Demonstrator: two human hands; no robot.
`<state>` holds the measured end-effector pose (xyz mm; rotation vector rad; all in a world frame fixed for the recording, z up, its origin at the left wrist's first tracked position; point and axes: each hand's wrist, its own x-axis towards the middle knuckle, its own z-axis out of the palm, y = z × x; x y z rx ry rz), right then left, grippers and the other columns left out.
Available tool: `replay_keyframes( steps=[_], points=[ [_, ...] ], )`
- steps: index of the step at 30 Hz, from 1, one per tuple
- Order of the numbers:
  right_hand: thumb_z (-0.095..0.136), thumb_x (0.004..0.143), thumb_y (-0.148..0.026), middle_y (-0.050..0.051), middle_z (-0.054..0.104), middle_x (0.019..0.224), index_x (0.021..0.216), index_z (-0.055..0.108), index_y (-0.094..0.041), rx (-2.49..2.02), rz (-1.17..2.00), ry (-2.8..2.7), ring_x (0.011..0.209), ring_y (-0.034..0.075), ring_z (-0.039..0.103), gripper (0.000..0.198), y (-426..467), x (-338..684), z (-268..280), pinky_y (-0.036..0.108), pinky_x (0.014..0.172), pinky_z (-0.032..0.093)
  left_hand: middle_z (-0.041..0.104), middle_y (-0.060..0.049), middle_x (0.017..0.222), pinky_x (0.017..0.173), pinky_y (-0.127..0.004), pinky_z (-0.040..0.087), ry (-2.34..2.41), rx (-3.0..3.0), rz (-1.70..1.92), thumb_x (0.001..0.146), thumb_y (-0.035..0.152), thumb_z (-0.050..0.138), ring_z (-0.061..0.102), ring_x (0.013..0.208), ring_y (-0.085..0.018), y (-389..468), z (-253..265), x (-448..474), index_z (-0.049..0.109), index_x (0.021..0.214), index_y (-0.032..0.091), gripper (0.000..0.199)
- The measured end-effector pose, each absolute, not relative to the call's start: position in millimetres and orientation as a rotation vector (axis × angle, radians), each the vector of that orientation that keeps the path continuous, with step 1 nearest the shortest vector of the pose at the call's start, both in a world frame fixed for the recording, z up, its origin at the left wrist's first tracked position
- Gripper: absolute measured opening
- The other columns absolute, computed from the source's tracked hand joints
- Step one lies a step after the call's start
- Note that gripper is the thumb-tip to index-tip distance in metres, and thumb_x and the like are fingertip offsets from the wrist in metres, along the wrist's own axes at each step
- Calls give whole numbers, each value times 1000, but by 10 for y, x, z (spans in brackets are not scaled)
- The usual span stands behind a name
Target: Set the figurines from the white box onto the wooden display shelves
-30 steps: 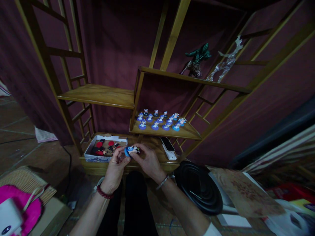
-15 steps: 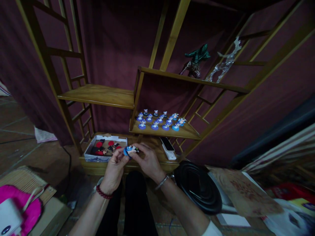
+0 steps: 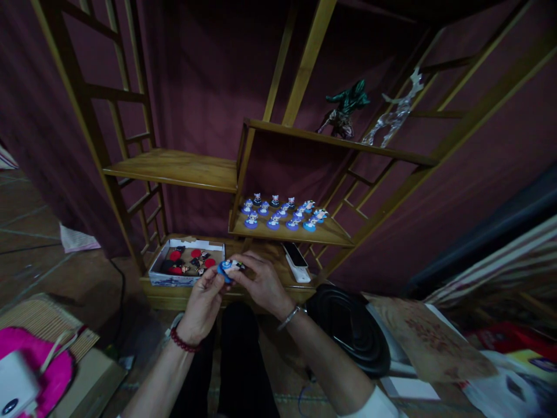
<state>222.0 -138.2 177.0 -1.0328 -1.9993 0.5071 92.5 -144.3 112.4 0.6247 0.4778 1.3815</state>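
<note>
Between my two hands, in front of the low shelf, is a small figurine point(image 3: 231, 266) with a blue round base and a white and dark body, tipped on its side. My left hand point(image 3: 208, 293) pinches the blue base. The fingers of my right hand point(image 3: 260, 280) close on the other end of it. Several small figurines point(image 3: 274, 220) on purple, blue and black bases stand in rows on the middle shelf point(image 3: 331, 237). Left of my hands, a cardboard box point(image 3: 187, 280) holds several figurines with red bases point(image 3: 195, 253), lying loose.
A phone on a white case point(image 3: 296, 258) lies right of my hands. On the upper shelf stand a green statuette point(image 3: 348, 107) and a clear deer figure point(image 3: 398, 110). A black round object point(image 3: 348, 331) sits lower right. The wooden rack's left post point(image 3: 82, 116) rises at left.
Both hands stay almost in place with the figurine still between them. My right hand and wrist shift very slightly.
</note>
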Motion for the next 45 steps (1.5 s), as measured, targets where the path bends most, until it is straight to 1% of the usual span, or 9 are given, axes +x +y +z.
replay_keyframes(
  steps=[6, 14, 18, 22, 30, 34, 37, 41, 45],
  points=[
    [53, 79, -27, 2, 59, 89, 96, 60, -22, -990, 514, -2069, 84, 12, 55, 19, -1394, 2249, 1813, 23, 74, 42, 62, -1, 80, 66, -21, 42, 431, 613, 1317, 69, 26, 65, 55, 68, -9, -1463, 1111, 910, 62, 87, 15, 22],
    [51, 80, -29, 2, 60, 94, 97, 60, -23, -960, 533, -2145, 87, 13, 55, 20, -1403, 2266, 1851, 25, 78, 42, 63, -1, 76, 61, -20, 45, 412, 542, 1308, 64, 26, 68, 56, 64, -10, -1483, 1084, 920, 63, 76, 14, 18],
    [50, 81, -28, 3, 59, 95, 99, 59, -23, -938, 512, -2193, 89, 14, 54, 21, -1401, 2283, 1870, 26, 80, 41, 63, -1, 75, 60, -19, 45, 387, 513, 1296, 62, 24, 70, 57, 65, -9, -1489, 1059, 918, 63, 74, 14, 16],
    [48, 82, -29, 3, 59, 95, 101, 58, -22, -896, 505, -2252, 89, 13, 54, 22, -1393, 2304, 1905, 25, 80, 42, 63, -1, 73, 59, -19, 46, 392, 487, 1282, 63, 26, 69, 57, 63, -9, -1499, 1050, 912, 64, 72, 14, 16],
    [47, 82, -29, 4, 58, 98, 103, 58, -21, -852, 431, -2370, 93, 14, 53, 25, -1378, 2344, 1952, 26, 82, 42, 64, -1, 70, 60, -20, 48, 397, 400, 1260, 58, 23, 73, 59, 61, -10, -1523, 1061, 939, 63, 67, 13, 16],
    [46, 83, -28, 4, 58, 100, 103, 58, -23, -834, 438, -2399, 95, 14, 53, 24, -1387, 2357, 1976, 26, 83, 41, 64, 0, 70, 62, -20, 49, 395, 384, 1245, 58, 22, 73, 59, 61, -9, -1542, 1048, 941, 63, 67, 13, 16],
    [47, 82, -28, 3, 59, 98, 102, 59, -24, -797, 435, -2398, 95, 14, 53, 23, -1380, 2366, 1984, 26, 83, 41, 64, -1, 69, 61, -19, 50, 412, 375, 1228, 57, 22, 73, 59, 61, -9, -1552, 1054, 941, 62, 66, 13, 16],
    [49, 81, -27, 2, 61, 97, 101, 59, -24, -796, 425, -2366, 93, 14, 54, 22, -1352, 2371, 1966, 26, 82, 41, 64, -1, 71, 60, -18, 50, 430, 347, 1225, 59, 22, 72, 60, 63, -10, -1538, 1067, 959, 63, 70, 13, 16],
    [51, 80, -27, 2, 60, 104, 109, 54, -25, -875, 519, -2239, 96, 14, 54, 30, -1320, 2362, 1896, 28, 84, 41, 65, -3, 77, 63, -19, 51, 439, 335, 1241, 61, 22, 71, 61, 68, -11, -1500, 1067, 969, 64, 76, 13, 18]
  ],
)
